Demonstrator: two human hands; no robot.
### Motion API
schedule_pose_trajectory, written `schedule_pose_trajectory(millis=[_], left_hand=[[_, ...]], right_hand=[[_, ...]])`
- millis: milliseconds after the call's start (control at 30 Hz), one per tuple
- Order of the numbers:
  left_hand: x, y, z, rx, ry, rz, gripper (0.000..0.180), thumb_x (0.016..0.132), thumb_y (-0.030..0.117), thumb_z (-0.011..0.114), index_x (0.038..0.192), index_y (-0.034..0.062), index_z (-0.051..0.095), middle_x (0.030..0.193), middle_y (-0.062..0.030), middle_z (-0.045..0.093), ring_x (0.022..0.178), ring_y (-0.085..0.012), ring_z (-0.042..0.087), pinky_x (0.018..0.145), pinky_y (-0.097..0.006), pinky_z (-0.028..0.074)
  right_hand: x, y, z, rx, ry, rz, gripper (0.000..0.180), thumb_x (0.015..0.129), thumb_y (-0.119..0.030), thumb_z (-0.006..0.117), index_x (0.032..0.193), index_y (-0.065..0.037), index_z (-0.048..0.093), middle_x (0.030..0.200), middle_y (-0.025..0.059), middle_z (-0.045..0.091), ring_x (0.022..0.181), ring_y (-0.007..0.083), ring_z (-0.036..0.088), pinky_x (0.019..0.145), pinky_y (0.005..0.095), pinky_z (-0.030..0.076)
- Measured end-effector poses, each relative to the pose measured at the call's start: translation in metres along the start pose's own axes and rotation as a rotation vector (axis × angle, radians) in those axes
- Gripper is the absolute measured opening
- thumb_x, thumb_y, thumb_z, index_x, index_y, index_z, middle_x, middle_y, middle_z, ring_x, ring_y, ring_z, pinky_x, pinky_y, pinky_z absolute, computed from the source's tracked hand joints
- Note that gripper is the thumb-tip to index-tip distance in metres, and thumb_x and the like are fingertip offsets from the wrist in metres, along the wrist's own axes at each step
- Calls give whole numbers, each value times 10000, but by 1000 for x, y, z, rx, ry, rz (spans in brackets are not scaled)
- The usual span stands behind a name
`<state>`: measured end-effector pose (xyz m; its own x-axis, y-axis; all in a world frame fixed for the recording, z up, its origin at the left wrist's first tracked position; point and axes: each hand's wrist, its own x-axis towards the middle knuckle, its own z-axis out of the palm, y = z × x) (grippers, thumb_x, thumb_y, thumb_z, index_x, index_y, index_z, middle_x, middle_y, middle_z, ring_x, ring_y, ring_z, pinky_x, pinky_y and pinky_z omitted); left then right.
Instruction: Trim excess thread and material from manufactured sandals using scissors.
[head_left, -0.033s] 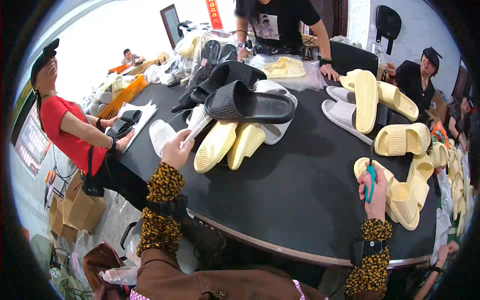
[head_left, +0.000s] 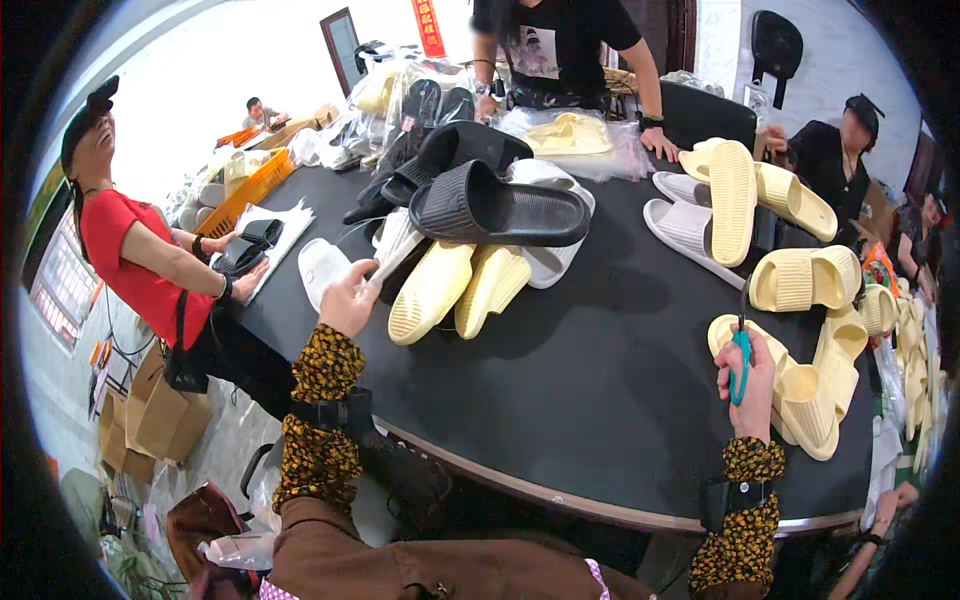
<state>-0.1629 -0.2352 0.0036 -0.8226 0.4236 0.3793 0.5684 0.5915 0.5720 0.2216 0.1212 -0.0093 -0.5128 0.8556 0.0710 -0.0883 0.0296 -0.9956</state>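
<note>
My left hand (head_left: 348,300) pinches the edge of a pale grey slipper (head_left: 398,240), seen nearly side-on at the left of a heap. A white slipper (head_left: 325,270) lies just left of that hand. In the heap, a black slipper (head_left: 500,207) rests on top, with a cream slipper (head_left: 432,293) and a second cream slipper (head_left: 494,290) under it. My right hand (head_left: 748,385) is closed round the teal handle of a pair of scissors (head_left: 740,366), their dark blades pointing away from me. Close to its right lie several cream slippers (head_left: 808,410), partly overlapping.
The black tabletop (head_left: 580,420) stretches between my hands. Grey and cream slippers (head_left: 733,205) lie at the far right. A person in red (head_left: 140,255) handles black slippers at the left; another leans on the far side. An orange crate (head_left: 245,195) stands far left.
My left hand has shifted very slightly left and down. The right hand with the scissors looks unmoved.
</note>
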Motion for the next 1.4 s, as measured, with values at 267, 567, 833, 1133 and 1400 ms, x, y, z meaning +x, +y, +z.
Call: schedule_pose_trajectory(millis=[267, 567, 833, 1133, 1400], left_hand=[[1, -66, 17, -244, -74, -139, 428, 822, 167, 612, 1187, -38, 519, 981, -155, 646, 896, -162, 614, 794, -274, 480], [4, -41, 22, -224, -197, -122, 487, 831, 191, 626, 1208, -68, 460, 939, -141, 641, 846, -148, 598, 749, -275, 473], [-7, -4, 38, -482, -356, -95, 628, 832, 159, 629, 1311, -87, 305, 920, -136, 635, 833, -133, 596, 733, -263, 471], [-19, 31, 30, -603, -388, -146, 620, 796, 129, 672, 1282, -83, 351, 858, -118, 628, 767, -130, 601, 682, -243, 475], [-32, 59, 32, -119, -238, 240, 594, 746, 234, 714, 1203, -47, 459, 1265, -206, 423, 1031, -268, 524, 882, -342, 440]], right_hand=[[1, 1, 0, -71, -12, 61, 358, 828, -146, 584, 1155, -32, 491, 715, 43, 548, 457, 42, 449, 353, 169, 310], [5, 7, -5, 17, 16, 4, 344, 840, -141, 584, 1155, -39, 491, 726, 42, 560, 463, 34, 464, 342, 162, 330], [5, 11, -7, 34, 8, -31, 347, 847, -151, 591, 1158, -37, 486, 732, 46, 568, 473, 29, 472, 353, 153, 333], [6, 8, -6, 52, 41, -41, 356, 840, -161, 610, 1151, -35, 490, 714, 38, 567, 470, 28, 467, 356, 151, 330], [5, 5, -4, 26, 48, -16, 352, 839, -149, 610, 1147, -26, 493, 714, 41, 559, 466, 32, 455, 360, 161, 321]])
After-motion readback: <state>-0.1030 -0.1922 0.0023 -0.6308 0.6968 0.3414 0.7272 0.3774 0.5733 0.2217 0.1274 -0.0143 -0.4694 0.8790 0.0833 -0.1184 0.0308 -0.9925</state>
